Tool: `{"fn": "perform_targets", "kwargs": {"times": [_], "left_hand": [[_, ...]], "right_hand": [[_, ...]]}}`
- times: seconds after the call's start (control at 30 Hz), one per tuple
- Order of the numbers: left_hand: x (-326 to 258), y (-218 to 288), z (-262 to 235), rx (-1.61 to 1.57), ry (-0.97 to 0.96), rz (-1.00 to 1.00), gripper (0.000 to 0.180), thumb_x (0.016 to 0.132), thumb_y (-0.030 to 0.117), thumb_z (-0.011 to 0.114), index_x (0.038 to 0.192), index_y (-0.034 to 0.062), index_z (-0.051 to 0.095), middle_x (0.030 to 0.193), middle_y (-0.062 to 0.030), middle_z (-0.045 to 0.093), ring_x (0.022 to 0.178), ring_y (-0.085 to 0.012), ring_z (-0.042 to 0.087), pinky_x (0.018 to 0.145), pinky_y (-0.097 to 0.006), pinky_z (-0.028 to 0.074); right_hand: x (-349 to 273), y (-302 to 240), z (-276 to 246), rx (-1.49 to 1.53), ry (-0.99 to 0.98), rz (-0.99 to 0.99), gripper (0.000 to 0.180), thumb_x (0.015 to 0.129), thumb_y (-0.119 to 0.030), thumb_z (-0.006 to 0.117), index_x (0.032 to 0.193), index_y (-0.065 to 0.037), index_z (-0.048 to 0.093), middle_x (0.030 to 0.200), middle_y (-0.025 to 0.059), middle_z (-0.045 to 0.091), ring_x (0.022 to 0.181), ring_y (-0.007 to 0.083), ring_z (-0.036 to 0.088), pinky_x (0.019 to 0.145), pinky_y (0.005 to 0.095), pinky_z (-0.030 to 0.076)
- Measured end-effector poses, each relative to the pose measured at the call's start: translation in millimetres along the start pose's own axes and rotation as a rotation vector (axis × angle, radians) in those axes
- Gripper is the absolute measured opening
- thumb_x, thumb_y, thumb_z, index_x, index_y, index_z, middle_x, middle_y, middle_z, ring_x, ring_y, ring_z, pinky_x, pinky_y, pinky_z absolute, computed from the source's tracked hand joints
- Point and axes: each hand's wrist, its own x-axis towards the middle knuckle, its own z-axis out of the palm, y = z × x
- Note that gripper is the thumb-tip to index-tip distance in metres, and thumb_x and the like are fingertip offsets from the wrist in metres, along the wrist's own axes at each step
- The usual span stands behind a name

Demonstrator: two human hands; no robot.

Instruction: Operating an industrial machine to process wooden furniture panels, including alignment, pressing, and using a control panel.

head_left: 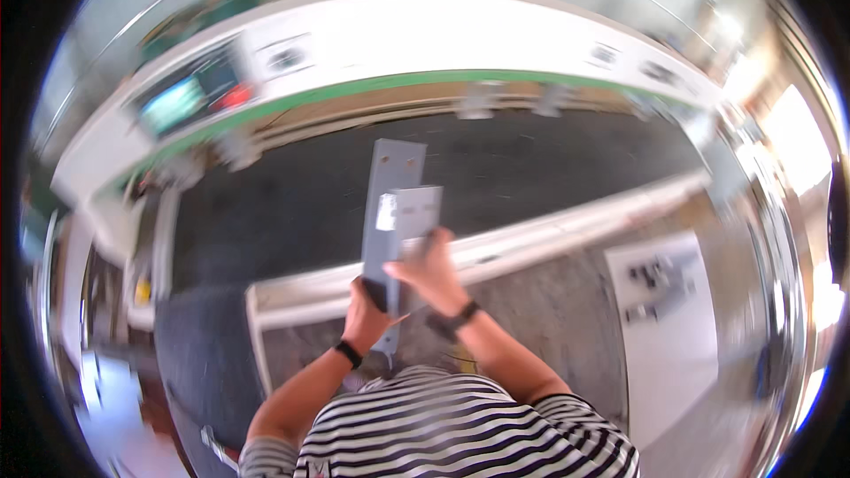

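Observation:
A long grey flat bar (pixel 395 173) with two small holes near its far end and a white label (pixel 386 212) stands out ahead of my body. My left hand (pixel 362 317) is closed round its lower part. A shorter grey plate (pixel 421 205) with two slots lies alongside the bar and overlaps its right side. My right hand (pixel 432 273) is closed on the lower end of this plate, fingers blurred. Whether the two pieces are joined cannot be seen. Both wrists wear dark bands.
Beyond my hands runs a black conveyor belt (pixel 531 155) with a pale near rail (pixel 567 234). Behind it stands a long white machine housing (pixel 443 35) with a lit screen (pixel 173 106) and a red part (pixel 235 96). At right, a white board (pixel 673 345) bears small dark parts (pixel 651 274).

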Motion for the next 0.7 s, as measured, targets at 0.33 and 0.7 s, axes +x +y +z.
{"fn": "perform_targets", "kwargs": {"times": [0.33, 0.7], "left_hand": [[58, 104, 142, -0.27, -0.609, 0.194, 0.071, 0.085, 0.022, 0.07, 0.134, -0.0057, 0.026, 0.123, -0.0205, 0.048, 0.112, -0.0277, 0.05, 0.099, -0.037, 0.039], [126, 167, 293, -0.33, -0.969, 0.231, 0.052, 0.099, 0.03, 0.05, 0.132, -0.004, 0.03, 0.125, -0.0163, 0.047, 0.115, -0.0229, 0.048, 0.101, -0.034, 0.037]], "right_hand": [[-15, 89, -173, -0.001, 0.5, 0.099, 0.085, 0.076, -0.033, 0.075, 0.132, 0.008, 0.026, 0.113, 0.0313, 0.058, 0.109, 0.0432, 0.058, 0.094, 0.0427, 0.045], [-93, 126, -234, 0.787, 0.727, 0.339, 0.041, 0.097, -0.032, 0.055, 0.124, -0.002, 0.045, 0.108, 0.0078, 0.059, 0.099, 0.0151, 0.055, 0.088, 0.03, 0.046]]}}
